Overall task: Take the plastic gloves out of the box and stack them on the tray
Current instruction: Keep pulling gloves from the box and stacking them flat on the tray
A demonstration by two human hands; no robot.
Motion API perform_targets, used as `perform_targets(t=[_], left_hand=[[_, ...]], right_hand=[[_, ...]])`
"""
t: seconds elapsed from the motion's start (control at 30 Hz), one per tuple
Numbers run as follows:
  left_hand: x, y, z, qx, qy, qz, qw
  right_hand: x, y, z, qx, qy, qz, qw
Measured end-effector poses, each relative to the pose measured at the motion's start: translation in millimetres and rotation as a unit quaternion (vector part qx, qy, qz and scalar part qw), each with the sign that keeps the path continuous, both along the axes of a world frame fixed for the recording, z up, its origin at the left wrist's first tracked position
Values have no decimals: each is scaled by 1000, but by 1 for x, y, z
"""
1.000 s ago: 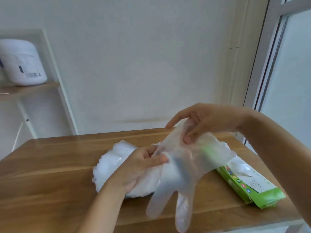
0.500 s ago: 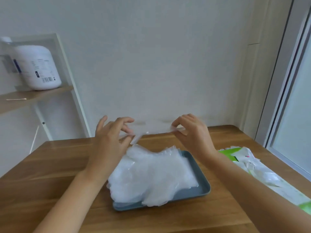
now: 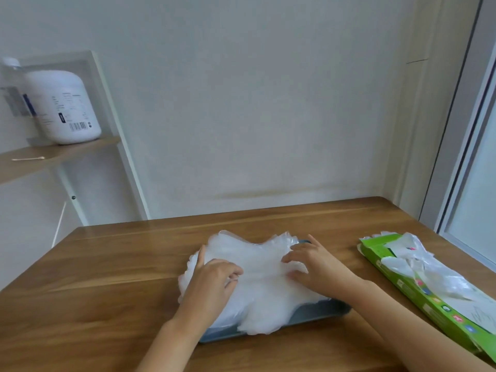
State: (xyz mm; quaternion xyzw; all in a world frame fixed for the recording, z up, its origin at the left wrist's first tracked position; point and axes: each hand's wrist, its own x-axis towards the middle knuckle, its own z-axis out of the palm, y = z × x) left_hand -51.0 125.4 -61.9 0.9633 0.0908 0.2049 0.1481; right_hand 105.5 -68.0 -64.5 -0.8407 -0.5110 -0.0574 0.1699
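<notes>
Gloves [image 3: 259,283] lie heaped on the tray [image 3: 328,310] under both palms: my right hand [image 3: 318,268] presses flat, fingers spread, holding nothing; whether my left hand [image 3: 212,280] pinches film I cannot tell. Such film looks weightless, limp and slippery, so I'd pinch the next one by its cuff from the box [image 3: 429,299], just right of my right hand.

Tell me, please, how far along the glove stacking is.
Done: a thick pile of plastic gloves lies on the grey-blue tray. In hand: the left hand and right hand rest on the pile, apparently settling the top glove. Left: more gloves spill from the open green box.
</notes>
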Motion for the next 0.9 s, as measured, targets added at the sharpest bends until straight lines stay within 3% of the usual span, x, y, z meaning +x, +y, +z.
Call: perform_targets(t=[0.33, 0.57, 0.67, 0.8, 0.9], left_hand=[[5, -3, -12, 8, 33, 34, 999], [1, -3, -17, -12, 42, 11, 999], [-5, 0, -7, -113, 83, 1, 990], [-6, 7, 12, -292, 166, -12, 942], [-4, 7, 17, -312, 194, -2, 930]], right_hand=[[-27, 30, 7, 10, 159, -46, 986], [-30, 25, 10, 89, 234, 38, 967], [-32, 10, 12, 50, 265, 71, 960], [-32, -9, 18, -99, 369, 112, 917], [-34, -16, 24, -79, 437, 96, 891]])
